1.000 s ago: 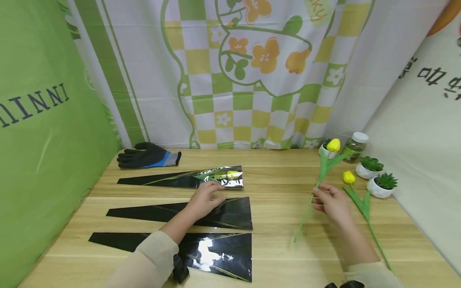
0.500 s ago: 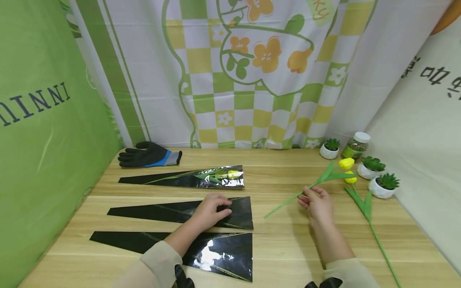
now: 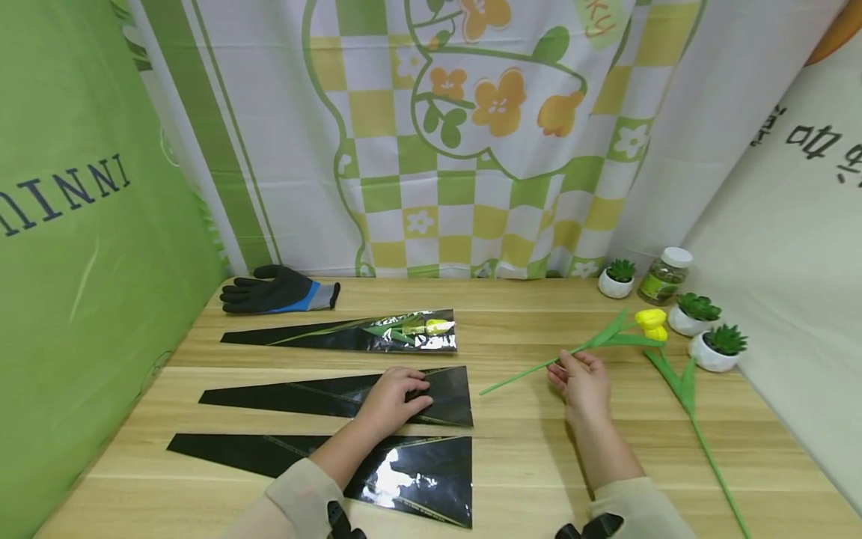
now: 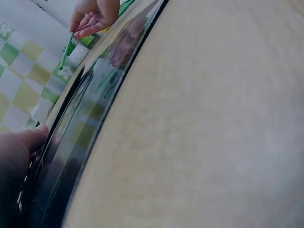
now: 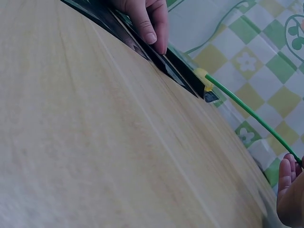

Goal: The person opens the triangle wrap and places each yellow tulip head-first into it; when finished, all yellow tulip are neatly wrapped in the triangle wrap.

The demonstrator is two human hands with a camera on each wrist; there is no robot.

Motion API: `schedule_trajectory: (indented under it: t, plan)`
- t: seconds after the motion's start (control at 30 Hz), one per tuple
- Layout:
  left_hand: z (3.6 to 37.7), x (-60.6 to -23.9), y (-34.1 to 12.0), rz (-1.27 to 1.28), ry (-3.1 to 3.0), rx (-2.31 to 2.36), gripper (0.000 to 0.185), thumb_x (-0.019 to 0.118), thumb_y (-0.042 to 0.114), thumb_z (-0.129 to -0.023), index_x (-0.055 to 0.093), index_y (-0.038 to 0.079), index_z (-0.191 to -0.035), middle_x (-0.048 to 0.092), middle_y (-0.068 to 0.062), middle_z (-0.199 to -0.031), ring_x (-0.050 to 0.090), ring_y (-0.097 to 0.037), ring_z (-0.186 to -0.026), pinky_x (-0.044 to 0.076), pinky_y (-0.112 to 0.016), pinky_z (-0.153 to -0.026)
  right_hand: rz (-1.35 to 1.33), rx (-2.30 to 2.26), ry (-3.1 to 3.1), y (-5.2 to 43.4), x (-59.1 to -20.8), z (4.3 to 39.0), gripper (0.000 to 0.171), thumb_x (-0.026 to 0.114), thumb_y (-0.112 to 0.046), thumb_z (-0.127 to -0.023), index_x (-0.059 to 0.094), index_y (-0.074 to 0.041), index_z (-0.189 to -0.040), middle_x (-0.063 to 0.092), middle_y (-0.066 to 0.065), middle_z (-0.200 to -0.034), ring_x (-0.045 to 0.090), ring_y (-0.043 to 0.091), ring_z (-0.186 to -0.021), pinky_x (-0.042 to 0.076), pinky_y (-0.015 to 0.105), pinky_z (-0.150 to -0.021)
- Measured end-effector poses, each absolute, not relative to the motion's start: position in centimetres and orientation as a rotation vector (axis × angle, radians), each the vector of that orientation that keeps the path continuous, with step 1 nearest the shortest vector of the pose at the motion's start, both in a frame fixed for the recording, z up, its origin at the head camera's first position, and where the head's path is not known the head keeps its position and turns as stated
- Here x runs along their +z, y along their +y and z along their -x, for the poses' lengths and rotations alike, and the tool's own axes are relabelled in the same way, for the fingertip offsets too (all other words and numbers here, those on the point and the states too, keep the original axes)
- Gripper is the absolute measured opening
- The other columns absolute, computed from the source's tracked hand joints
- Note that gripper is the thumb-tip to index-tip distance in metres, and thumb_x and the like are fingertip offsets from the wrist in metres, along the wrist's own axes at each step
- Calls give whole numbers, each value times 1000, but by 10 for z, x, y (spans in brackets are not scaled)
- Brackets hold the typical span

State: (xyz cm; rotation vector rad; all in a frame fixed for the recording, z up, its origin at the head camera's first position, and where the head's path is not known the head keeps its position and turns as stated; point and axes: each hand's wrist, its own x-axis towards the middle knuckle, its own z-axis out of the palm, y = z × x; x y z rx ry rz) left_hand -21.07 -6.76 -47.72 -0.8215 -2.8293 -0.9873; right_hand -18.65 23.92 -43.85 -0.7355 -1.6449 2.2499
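Observation:
My left hand [image 3: 397, 393] rests flat on the wide end of the middle black cone-shaped sleeve [image 3: 316, 397]; its fingers [image 5: 145, 19] lie on the sleeve's edge. My right hand [image 3: 579, 374] pinches the green stem [image 3: 518, 378] of a yellow tulip [image 3: 649, 320], held low and almost level, stem tip pointing left toward that sleeve. In the left wrist view the right hand [image 4: 92, 16] and the stem [image 4: 66, 50] show beyond the sleeve [image 4: 80, 118]. A second tulip [image 3: 700, 442] lies on the table at the right.
A farther sleeve [image 3: 377, 333] holds a tulip; a nearer black sleeve [image 3: 404, 468] lies by the front edge. A black and blue glove [image 3: 279, 290] lies at the back left. Small potted plants [image 3: 720, 346] and a jar [image 3: 663, 275] stand at the back right.
My left hand moved from the far sleeve to the middle one. My right hand tipped the tulip from upright to nearly level and carried it left.

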Motion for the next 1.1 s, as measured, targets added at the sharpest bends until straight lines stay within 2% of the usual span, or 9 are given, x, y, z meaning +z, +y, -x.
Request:
schedule_trajectory:
  t: [0.23, 0.47, 0.6, 0.83, 1.1]
  plan:
    - [211, -479, -69, 802, -2776, -898, 23, 73, 26, -89, 77, 11, -106, 68, -6, -113, 58, -27, -112, 46, -45, -99, 729, 2241, -1655, 238, -440, 186, 19, 55, -9, -99, 38, -14, -104, 59, -7, -80, 63, 3, -66, 56, 16, -68]
    - [211, -478, -68, 790, -2743, -917, 19, 73, 25, -89, 79, 13, -102, 68, -5, -109, 59, -26, -108, 47, -44, -95, 725, 2252, -1657, 238, -440, 186, 18, 55, -10, -99, 38, -13, -105, 58, -7, -79, 62, 3, -67, 56, 15, -68]
    - [210, -476, -68, 771, -2721, -926, 19, 72, 25, -89, 79, 13, -102, 69, -5, -109, 59, -25, -107, 48, -43, -94, 726, 2254, -1666, 238, -440, 187, 19, 55, -11, -99, 38, -14, -106, 58, -5, -83, 63, 3, -69, 56, 15, -70]
    - [211, -475, -67, 787, -2691, -945, 21, 71, 26, -90, 79, 11, -104, 69, -7, -108, 59, -26, -106, 49, -42, -93, 751, 2239, -1712, 237, -440, 187, 22, 54, -14, -100, 36, -17, -112, 54, 4, -105, 64, 3, -77, 56, 16, -77]
    - [212, -478, -67, 749, -2725, -1003, 19, 71, 24, -90, 79, 11, -101, 69, -7, -107, 60, -26, -106, 49, -44, -94, 738, 2222, -1689, 235, -442, 189, 22, 55, -12, -99, 36, -14, -110, 55, 5, -105, 64, 4, -74, 57, 17, -76]
